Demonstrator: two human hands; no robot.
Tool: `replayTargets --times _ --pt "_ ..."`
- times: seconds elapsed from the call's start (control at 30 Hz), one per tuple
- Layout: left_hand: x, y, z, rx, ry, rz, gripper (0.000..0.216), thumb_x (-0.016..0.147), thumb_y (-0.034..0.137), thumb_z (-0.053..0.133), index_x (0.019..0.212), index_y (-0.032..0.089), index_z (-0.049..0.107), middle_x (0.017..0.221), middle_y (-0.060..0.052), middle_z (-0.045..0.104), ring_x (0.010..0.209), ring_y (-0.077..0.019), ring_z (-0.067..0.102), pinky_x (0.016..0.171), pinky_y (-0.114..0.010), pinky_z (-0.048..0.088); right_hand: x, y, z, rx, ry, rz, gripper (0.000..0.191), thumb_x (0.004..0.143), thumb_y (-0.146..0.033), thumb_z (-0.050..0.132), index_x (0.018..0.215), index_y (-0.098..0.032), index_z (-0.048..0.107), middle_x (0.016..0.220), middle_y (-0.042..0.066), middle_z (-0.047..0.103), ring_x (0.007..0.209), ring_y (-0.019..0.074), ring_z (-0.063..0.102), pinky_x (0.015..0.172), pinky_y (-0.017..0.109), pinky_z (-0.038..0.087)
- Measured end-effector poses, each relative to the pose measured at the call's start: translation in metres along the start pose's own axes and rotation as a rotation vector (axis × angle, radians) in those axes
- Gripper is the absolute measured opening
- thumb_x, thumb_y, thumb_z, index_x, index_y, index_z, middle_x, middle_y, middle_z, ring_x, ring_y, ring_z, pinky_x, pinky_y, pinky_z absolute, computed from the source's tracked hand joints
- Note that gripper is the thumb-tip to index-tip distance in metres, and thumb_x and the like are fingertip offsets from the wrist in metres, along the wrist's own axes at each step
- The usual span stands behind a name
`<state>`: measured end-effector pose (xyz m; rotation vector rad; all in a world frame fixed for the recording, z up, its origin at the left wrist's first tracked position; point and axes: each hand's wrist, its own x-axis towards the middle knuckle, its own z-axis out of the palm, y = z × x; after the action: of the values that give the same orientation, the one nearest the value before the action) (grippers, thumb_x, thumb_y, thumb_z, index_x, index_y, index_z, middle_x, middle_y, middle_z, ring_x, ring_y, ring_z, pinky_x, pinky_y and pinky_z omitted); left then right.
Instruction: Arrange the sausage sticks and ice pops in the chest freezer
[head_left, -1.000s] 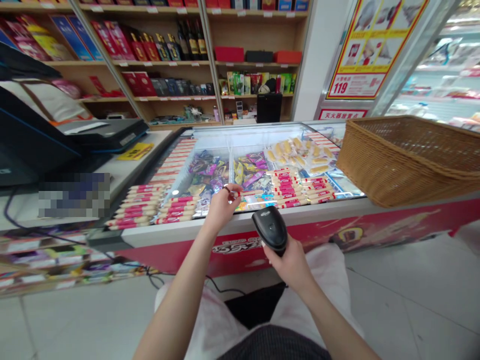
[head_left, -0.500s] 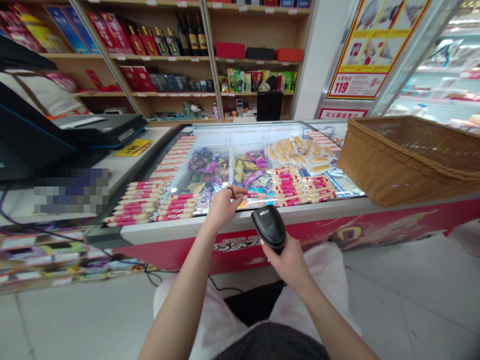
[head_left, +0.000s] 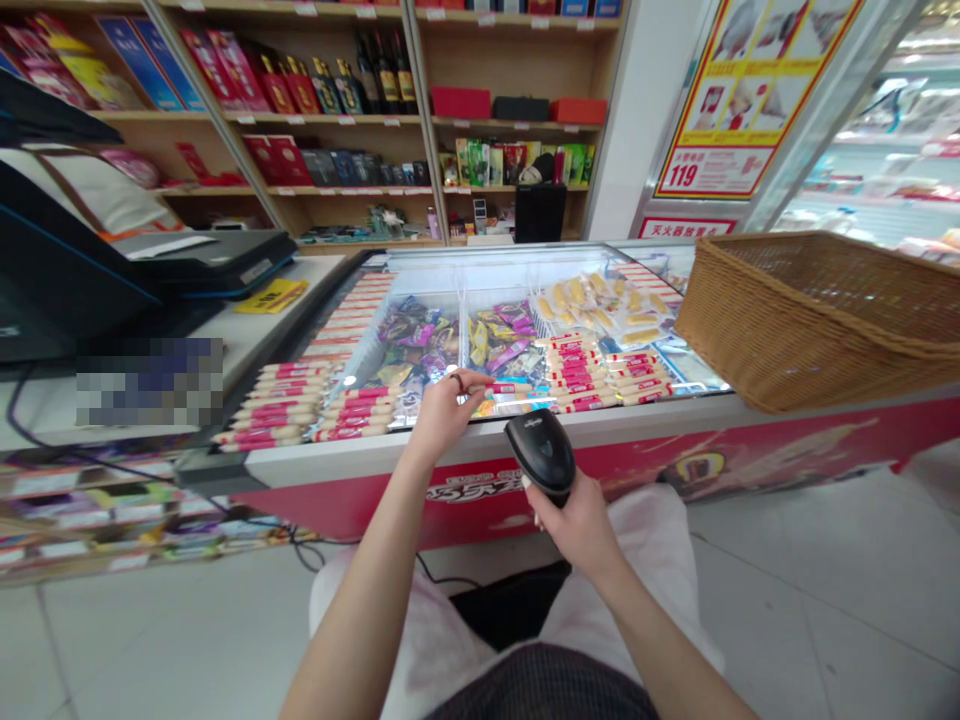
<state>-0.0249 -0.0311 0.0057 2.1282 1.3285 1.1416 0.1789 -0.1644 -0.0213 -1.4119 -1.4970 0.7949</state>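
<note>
My right hand [head_left: 574, 525] grips a black handheld barcode scanner [head_left: 541, 453], its head pointing forward at the freezer's front rim. My left hand [head_left: 444, 410] is closed in a pinch on the end of a red-and-white sausage stick [head_left: 501, 386], held just above the glass lid of the chest freezer [head_left: 525, 440]. More sausage sticks [head_left: 592, 375] lie in rows on the lid to the right, and another group of sausage sticks [head_left: 300, 410] lies to the left.
A large wicker basket [head_left: 810, 320] stands on the freezer's right end. A black register terminal [head_left: 82, 270] and cables occupy the counter at left. Shelves of boxed goods and bottles [head_left: 337, 90] line the back wall. Tiled floor [head_left: 825, 590] lies below.
My left hand shifted slightly over the lid with the sausage stick pinched in it. The scanner dipped a little toward the stick and stayed in my right hand.
</note>
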Motion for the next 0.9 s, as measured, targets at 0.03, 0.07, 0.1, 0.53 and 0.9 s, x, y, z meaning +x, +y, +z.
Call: replayTargets --times 0.03,0.07,0.1,0.53,0.9 --pt "0.000 0.000 0.001 0.007 0.003 0.002 0.022 0.093 0.028 0.059 0.106 0.023 0.075 0.106 -0.004 0.074 0.101 -0.0206 0.069 0.090 -0.031 0.051 0.000 0.000 0.000 -0.001 0.003 0.003 0.024 0.084 -0.038 0.065 0.089 -0.016 0.071 0.058 0.006 0.072 0.062 0.0275 0.075 0.058 0.029 0.054" --pt "0.000 0.001 0.002 0.015 0.008 0.004 0.022 0.093 0.029 0.058 0.107 0.023 0.075 0.107 -0.005 0.074 0.101 -0.0206 0.069 0.090 -0.031 0.051 -0.001 0.000 0.000 -0.002 0.006 0.006 0.024 0.084 -0.039 0.065 0.089 -0.016 0.071 0.058 0.007 0.072 0.062 0.0276 0.075 0.057 0.029 0.054" --pt "0.000 0.002 0.003 0.024 0.015 0.007 0.022 0.093 0.029 0.058 0.107 0.023 0.074 0.107 -0.005 0.074 0.101 -0.0205 0.069 0.090 -0.031 0.052 -0.001 0.000 0.000 -0.003 0.008 0.007 0.024 0.083 -0.039 0.066 0.089 -0.016 0.071 0.058 0.007 0.072 0.062 0.0277 0.075 0.057 0.029 0.054" --pt "-0.013 -0.044 -0.125 0.450 0.148 -0.058 0.029 0.085 0.030 0.049 0.094 0.019 0.074 0.104 -0.010 0.072 0.101 -0.0274 0.066 0.099 -0.040 0.050 -0.009 0.013 0.000 0.012 0.004 0.004 0.027 0.084 -0.044 0.066 0.085 -0.018 0.071 0.057 0.008 0.072 0.062 0.0290 0.075 0.051 0.029 0.054" --pt "-0.004 -0.068 -0.119 0.596 0.152 -0.070 0.026 0.082 0.021 0.045 0.065 0.021 0.065 0.097 -0.015 0.069 0.101 -0.0327 0.061 0.104 -0.051 0.043 -0.010 0.012 -0.002 0.030 0.004 0.007 0.028 0.083 -0.044 0.067 0.086 -0.016 0.072 0.057 0.008 0.071 0.063 0.0290 0.075 0.055 0.030 0.055"
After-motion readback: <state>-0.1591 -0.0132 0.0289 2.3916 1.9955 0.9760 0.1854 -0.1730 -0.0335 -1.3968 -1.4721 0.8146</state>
